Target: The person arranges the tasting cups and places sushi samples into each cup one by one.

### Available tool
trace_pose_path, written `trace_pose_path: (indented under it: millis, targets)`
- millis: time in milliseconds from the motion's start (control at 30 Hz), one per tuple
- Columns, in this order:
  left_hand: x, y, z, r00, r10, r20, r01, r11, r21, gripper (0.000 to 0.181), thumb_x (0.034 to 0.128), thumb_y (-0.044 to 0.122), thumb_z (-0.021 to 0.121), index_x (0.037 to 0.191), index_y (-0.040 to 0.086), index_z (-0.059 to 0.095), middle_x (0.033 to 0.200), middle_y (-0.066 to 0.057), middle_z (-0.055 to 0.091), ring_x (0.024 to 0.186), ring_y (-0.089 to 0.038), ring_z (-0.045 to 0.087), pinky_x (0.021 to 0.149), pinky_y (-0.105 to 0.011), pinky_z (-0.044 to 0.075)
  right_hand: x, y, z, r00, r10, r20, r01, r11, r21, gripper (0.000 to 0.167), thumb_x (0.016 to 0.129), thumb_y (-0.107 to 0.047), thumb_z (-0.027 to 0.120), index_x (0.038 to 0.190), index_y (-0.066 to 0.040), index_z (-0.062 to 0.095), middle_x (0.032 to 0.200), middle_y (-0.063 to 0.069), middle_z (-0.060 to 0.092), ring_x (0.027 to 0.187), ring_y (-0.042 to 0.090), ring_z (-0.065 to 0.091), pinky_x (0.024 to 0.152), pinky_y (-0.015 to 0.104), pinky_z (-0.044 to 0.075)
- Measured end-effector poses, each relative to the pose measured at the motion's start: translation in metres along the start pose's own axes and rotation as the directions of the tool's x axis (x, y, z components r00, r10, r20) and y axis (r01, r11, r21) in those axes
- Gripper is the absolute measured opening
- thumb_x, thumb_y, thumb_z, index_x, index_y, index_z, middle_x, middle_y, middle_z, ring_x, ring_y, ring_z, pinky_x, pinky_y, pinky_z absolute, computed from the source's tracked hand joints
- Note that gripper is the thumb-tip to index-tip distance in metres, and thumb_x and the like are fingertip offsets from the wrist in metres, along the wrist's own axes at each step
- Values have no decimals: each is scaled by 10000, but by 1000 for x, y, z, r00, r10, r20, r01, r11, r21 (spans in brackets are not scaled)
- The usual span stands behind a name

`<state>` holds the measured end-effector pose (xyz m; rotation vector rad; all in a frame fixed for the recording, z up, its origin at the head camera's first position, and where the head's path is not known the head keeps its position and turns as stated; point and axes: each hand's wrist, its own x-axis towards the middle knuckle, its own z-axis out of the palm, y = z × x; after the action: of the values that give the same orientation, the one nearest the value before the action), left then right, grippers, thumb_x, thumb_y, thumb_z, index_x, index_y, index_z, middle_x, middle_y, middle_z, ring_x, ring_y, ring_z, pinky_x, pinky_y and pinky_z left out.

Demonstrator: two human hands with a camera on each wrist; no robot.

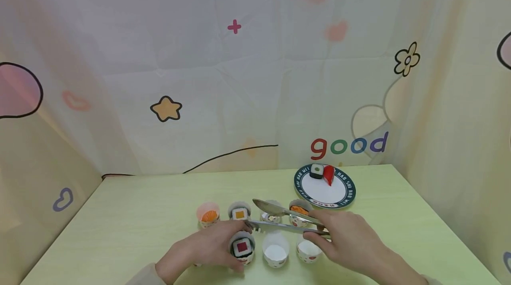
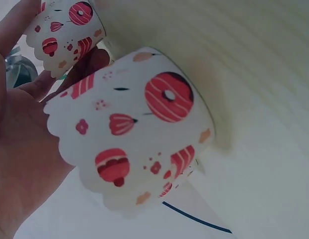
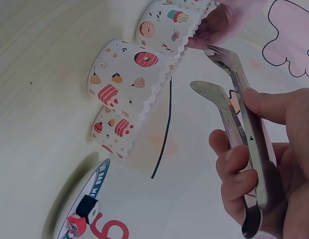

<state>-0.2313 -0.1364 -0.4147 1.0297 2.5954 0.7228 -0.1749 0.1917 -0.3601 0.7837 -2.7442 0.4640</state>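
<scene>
My left hand [image 1: 215, 245] curls its thumb and fingers around a patterned paper cup [image 2: 65, 35]. Inside that cup sits a toy sushi roll [image 1: 242, 247] with a red centre. Another paper cup [image 2: 129, 124] looms close to the left wrist camera, mostly hidden under the hand in the head view. My right hand [image 1: 347, 238] grips metal serving tongs [image 3: 256, 144], one tip fork-shaped, the other spoon-shaped. Nothing lies between the tong tips, which stand apart above the cups. Just below them are two white-lined cups, a left one [image 1: 275, 254] and a right one [image 1: 308, 251].
Behind, a row of cups holds pieces: an orange one [image 1: 209, 216], a yellow-centred roll [image 1: 240, 213], a partly covered roll [image 1: 271, 218] and an orange-topped piece [image 1: 299, 209]. A blue-rimmed plate [image 1: 327, 196] at back right carries a roll [image 1: 316, 171] and a red piece [image 1: 329, 175].
</scene>
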Motion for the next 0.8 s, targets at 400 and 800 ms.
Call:
trace_pose_path:
  millis: [400, 800]
  targets:
    - [4, 10, 2, 1000, 13, 1, -13, 999, 37, 612, 840, 475, 840, 1315, 185, 583, 1259, 94, 586, 1090, -51, 535, 925, -273, 473, 4, 5, -1, 987, 159, 29, -158, 986, -43, 360, 881, -402, 816, 1127, -154, 732, 850, -131, 669, 668, 31, 530, 585, 254, 471]
    - [13, 19, 5, 1000, 18, -9, -17, 997, 74, 596, 852, 510, 819, 1306, 185, 607, 1237, 110, 615, 1025, -45, 548, 914, -268, 485, 8, 14, -1, 977, 212, 23, -211, 977, -34, 316, 894, -363, 810, 1117, -149, 745, 795, -141, 620, 664, 76, 496, 573, 278, 435]
